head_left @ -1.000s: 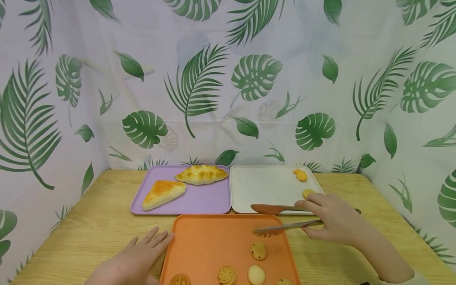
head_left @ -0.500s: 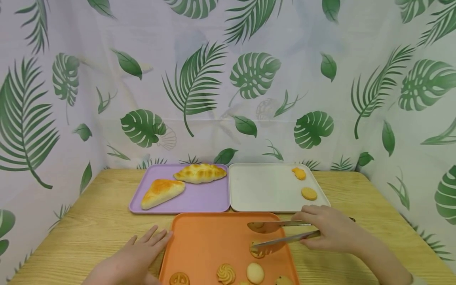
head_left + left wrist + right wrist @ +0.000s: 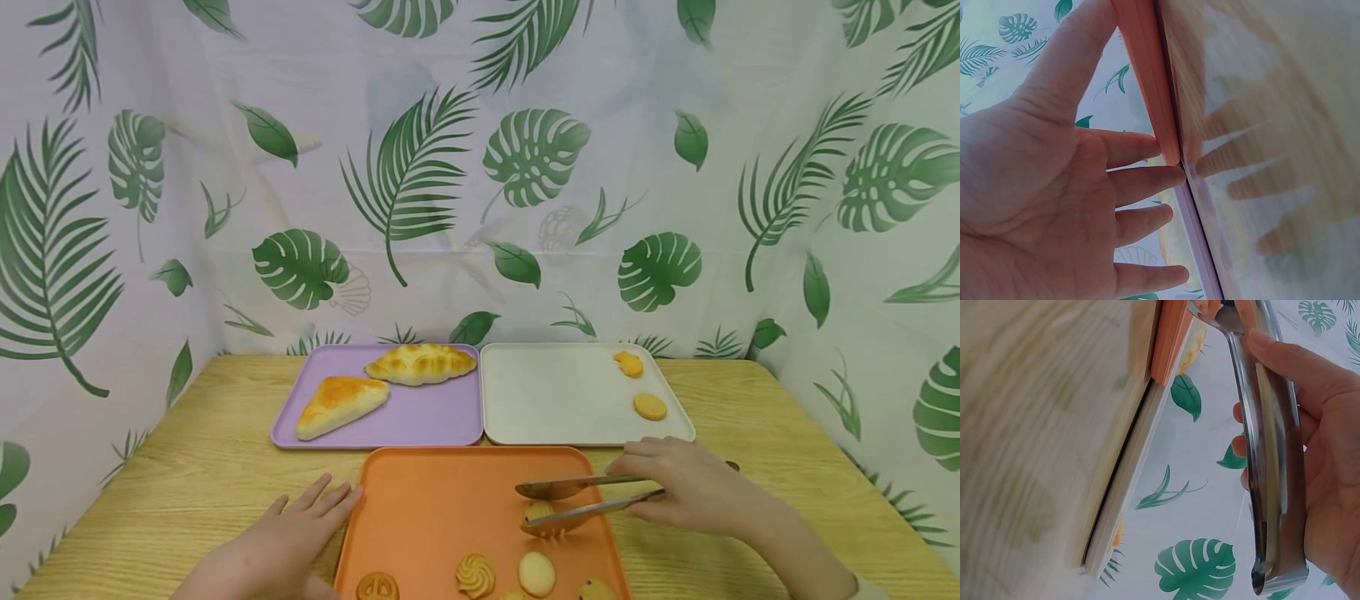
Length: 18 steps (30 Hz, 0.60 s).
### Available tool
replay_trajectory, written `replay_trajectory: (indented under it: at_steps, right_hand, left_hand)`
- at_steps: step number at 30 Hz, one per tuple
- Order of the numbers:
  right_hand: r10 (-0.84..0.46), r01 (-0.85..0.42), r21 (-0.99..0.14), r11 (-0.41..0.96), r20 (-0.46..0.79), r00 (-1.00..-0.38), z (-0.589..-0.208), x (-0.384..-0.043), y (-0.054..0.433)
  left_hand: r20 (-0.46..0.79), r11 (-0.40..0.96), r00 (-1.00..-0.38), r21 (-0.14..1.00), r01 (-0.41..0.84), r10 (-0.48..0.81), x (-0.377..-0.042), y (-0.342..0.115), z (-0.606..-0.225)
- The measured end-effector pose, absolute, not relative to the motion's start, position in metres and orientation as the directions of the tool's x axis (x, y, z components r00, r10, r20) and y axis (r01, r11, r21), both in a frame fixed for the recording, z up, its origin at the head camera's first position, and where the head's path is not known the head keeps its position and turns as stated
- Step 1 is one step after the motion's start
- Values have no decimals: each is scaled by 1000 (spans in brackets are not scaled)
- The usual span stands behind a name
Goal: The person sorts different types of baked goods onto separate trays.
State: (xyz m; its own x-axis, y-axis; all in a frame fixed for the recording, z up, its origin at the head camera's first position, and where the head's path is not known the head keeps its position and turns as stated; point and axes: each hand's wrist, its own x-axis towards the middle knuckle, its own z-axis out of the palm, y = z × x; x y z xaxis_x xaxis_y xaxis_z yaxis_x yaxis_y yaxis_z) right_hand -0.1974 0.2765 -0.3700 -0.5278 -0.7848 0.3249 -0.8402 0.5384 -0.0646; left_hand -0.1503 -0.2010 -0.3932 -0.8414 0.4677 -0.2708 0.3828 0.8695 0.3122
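Note:
My right hand (image 3: 686, 487) grips metal tongs (image 3: 592, 492) over the right side of the orange tray (image 3: 420, 492). The tongs' two arms stand apart, one on each side of a cookie with dark chips (image 3: 537, 511), which they partly cover. In the right wrist view, thumb and fingers hold the tongs (image 3: 1272, 462) along their length. My left hand (image 3: 281, 533) lies at the tray's left edge with its fingers spread. The left wrist view shows straight fingertips touching the orange rim (image 3: 1150, 81). A swirl cookie (image 3: 475, 576), a plain oval cookie (image 3: 537, 574) and a pretzel-shaped cookie (image 3: 377, 587) lie nearer.
Behind, a purple tray (image 3: 420, 421) bears a triangular bread (image 3: 341, 407) and a braided bread (image 3: 422, 364). Beside it, a white tray (image 3: 555, 400) bears a fish-shaped cracker (image 3: 628, 364) and a round cookie (image 3: 650, 407). A leaf-print cloth (image 3: 442, 192) encloses the wooden table (image 3: 187, 467).
My right hand has moved the tongs from the white tray's front edge down and left to the chip cookie. The round cookie has come into full view. My left hand has stayed put.

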Motion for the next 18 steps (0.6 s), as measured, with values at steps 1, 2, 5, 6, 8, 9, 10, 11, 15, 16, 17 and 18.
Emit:
replay_trajectory:
  at_steps: [1, 2, 5, 6, 8, 9, 10, 11, 15, 16, 17, 18]
  right_hand:
    - [-787, -842, -64, 535, 325, -525, -370, -197, 276]
    - [-788, -844, -63, 533, 326, -522, -370, -198, 276]
    - [-788, -842, -52, 537, 325, -523, -370, -197, 277]
    - [-786, -840, -46, 540, 328, -523, -369, -197, 277]
    - [-780, -835, -30, 550, 339, -526, -368, -196, 278]
    - [-777, -832, -20, 554, 344, -526, -367, -196, 278]
    - [-773, -829, -15, 559, 350, -529, -367, -197, 279]
    - [-771, -827, -13, 561, 355, -528, -366, -197, 280]
    - [-761, -822, -4, 569, 375, -529, -362, -198, 284]
    - [-759, -821, -5, 572, 377, -531, -361, -198, 285]
    - [-757, -820, -3, 572, 382, -529, -360, -198, 286]
    - [-752, -815, 4, 579, 389, -532, -359, -198, 288]
  left_hand:
    - [-270, 870, -842, 310, 383, 467, -151, -201, -393]
    - [-271, 870, -842, 310, 383, 467, -150, -201, -393]
    - [-272, 870, -841, 309, 384, 468, -151, -201, -393]
    - [-273, 870, -840, 310, 384, 469, -151, -201, -393]
    - [-277, 869, -838, 313, 383, 469, -151, -201, -393]
    - [-278, 868, -837, 314, 384, 471, -151, -201, -393]
    - [-280, 868, -836, 316, 383, 471, -151, -201, -393]
    - [-283, 868, -835, 318, 382, 471, -151, -201, -393]
    - [-289, 870, -836, 321, 375, 467, -152, -201, -393]
    - [-291, 870, -836, 325, 370, 464, -152, -201, -392]
    - [-290, 870, -837, 326, 369, 463, -151, -201, -392]
    - [-288, 870, -838, 327, 369, 463, -151, -201, -392]
